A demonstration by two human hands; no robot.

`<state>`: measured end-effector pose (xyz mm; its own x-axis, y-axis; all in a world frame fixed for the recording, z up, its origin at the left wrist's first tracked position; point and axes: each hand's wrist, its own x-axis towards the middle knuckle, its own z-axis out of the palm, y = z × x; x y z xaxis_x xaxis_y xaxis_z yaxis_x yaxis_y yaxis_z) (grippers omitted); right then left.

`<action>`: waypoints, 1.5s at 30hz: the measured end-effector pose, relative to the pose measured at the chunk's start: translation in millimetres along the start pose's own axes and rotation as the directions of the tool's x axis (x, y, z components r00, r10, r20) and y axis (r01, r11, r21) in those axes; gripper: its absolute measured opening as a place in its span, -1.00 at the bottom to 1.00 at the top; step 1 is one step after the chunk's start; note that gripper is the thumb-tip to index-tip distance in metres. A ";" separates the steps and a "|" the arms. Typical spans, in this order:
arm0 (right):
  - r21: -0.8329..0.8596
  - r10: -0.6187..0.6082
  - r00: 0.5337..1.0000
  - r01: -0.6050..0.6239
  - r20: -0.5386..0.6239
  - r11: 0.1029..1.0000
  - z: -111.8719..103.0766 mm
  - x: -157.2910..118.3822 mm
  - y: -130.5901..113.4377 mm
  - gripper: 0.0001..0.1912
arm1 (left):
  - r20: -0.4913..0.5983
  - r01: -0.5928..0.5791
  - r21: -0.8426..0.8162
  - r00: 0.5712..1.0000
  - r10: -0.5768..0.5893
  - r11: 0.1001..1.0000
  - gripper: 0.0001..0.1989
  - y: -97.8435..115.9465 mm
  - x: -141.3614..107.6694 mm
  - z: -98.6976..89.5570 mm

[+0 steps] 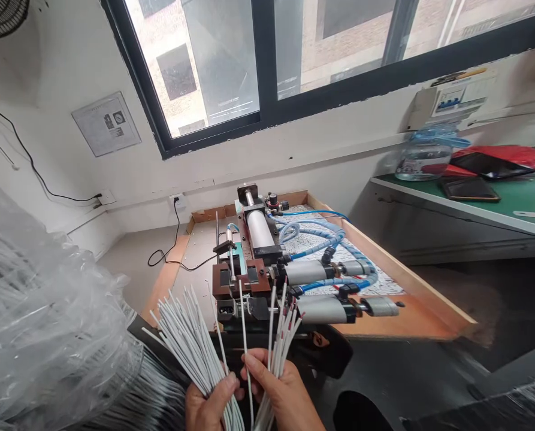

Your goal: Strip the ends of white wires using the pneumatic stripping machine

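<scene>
My left hand is closed around a thick bundle of white wires, their tips fanned out up and to the left. A smaller bundle of white wires, several with dark reddish ends, is held in my right hand. Between the thumb and fingers of that same hand a single white wire stands apart from the rest. Just beyond the wire tips sits a pneumatic machine with brown blocks and silver cylinders. The lower ends of both bundles run out of view.
The machine stands on a wooden-edged bench with blue air hoses. Plastic-wrapped wire bundles crowd the left side. At right, a green table carries a plastic jug, a phone and a red bag.
</scene>
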<state>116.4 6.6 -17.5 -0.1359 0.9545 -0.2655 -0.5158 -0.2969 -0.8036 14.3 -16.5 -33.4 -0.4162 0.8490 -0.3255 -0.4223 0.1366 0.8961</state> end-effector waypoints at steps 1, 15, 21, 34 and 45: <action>-0.021 -0.011 1.000 0.011 -0.023 1.000 -1.1 0.1 0.5 -0.71 | -0.009 0.004 0.009 1.000 -0.004 1.000 -0.78 -0.3 0.9 -0.1; 0.033 0.168 0.947 -0.184 0.275 0.982 5.8 13.6 -6.6 -0.70 | 0.047 0.058 -0.002 0.997 -0.058 0.998 -0.76 1.0 2.0 6.5; -0.076 0.031 0.991 -0.021 0.130 0.997 -1.1 11.7 2.5 -0.68 | -0.001 0.098 -0.110 0.995 -0.099 0.989 -0.77 0.2 5.0 2.2; 0.055 0.145 0.979 -0.154 0.143 0.987 4.2 17.6 -5.6 -0.69 | -0.011 0.083 0.018 0.997 -0.083 0.996 -0.74 2.4 5.7 3.9; -0.001 -0.004 1.000 0.004 0.031 1.000 0.2 5.5 -2.1 -0.73 | -0.018 0.037 -0.020 0.999 -0.037 0.999 -0.74 0.4 5.8 4.7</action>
<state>116.6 12.5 -17.2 -0.1598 0.9561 -0.2456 -0.5157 -0.2930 -0.8052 15.6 -9.1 -33.6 -0.4144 0.8341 -0.3639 -0.4535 0.1574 0.8772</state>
